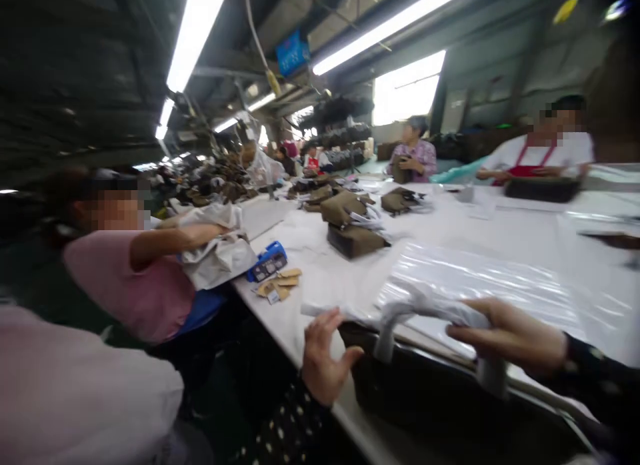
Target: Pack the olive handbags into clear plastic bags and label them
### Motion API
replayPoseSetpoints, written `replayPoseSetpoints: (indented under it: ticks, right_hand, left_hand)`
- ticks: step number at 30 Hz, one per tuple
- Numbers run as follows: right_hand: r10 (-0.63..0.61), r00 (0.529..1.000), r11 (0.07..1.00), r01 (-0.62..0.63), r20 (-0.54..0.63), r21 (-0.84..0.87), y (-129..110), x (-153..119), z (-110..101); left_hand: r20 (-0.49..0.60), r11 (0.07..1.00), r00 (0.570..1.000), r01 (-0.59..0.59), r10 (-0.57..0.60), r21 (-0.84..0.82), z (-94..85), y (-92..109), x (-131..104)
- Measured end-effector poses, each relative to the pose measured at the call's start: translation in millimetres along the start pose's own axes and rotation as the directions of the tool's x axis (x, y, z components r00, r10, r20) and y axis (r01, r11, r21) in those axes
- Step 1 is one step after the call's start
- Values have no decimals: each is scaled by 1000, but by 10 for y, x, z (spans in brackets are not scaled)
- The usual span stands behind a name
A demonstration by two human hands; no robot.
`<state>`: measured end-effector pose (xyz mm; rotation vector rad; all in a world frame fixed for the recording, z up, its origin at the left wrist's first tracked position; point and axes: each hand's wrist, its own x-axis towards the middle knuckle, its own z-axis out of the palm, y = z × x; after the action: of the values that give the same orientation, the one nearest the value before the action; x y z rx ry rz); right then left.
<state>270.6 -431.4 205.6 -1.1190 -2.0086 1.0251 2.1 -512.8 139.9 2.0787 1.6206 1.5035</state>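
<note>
A dark olive-brown handbag (450, 398) stands at the near edge of the white table, its handle (415, 305) wrapped in pale protective material. My right hand (510, 335) is closed around the right part of this wrapped handle. At the bag's left upper corner is my left hand (325, 358), thumb and fingers apart, with the thumb against or very near the bag's side. Just behind the bag, clear plastic sheets or bags (480, 285) lie in a stack. The lower part of the handbag runs out of view.
Brown bags (350, 225) with wrapped handles sit farther along the table (310, 285). A blue device (269, 260) and brown paper tags (280, 286) lie near the left edge. A co-worker in pink (135, 278) handles pale material; other people work across the table.
</note>
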Motion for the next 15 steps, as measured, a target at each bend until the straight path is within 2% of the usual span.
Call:
replayPoseSetpoints:
  ticks: [2,4,7,9,12,13,15]
  right_hand:
    - [122,978,991,-131,170,38,25,-54,-119]
    - [176,949,974,-207,263,95,4,-58,-200]
    - [192,960,964,-223,203,142,-39,-68,-236]
    - [174,976,970,-193,134,145,-33,-94,-223]
    - [112,990,987,-121,86,107,11,-169,-192]
    - [98,991,990,-106,86,94,17,-210,-184]
    - [87,992,994,-93,90,59,-9,-328,-168]
  left_hand:
    - [-39,993,995,-87,90,82,114,-257,89]
    - [-49,968,979,-185,196,168,126,-402,142]
    - [29,934,962,-270,271,235,46,-428,221]
    - [181,906,942,-324,283,271,30,-389,327]
    - [446,865,855,-414,264,281,101,-328,613]
    - [494,853,826,-444,270,275,137,-309,729]
    - [511,826,795,-503,327,254,208,-271,945]
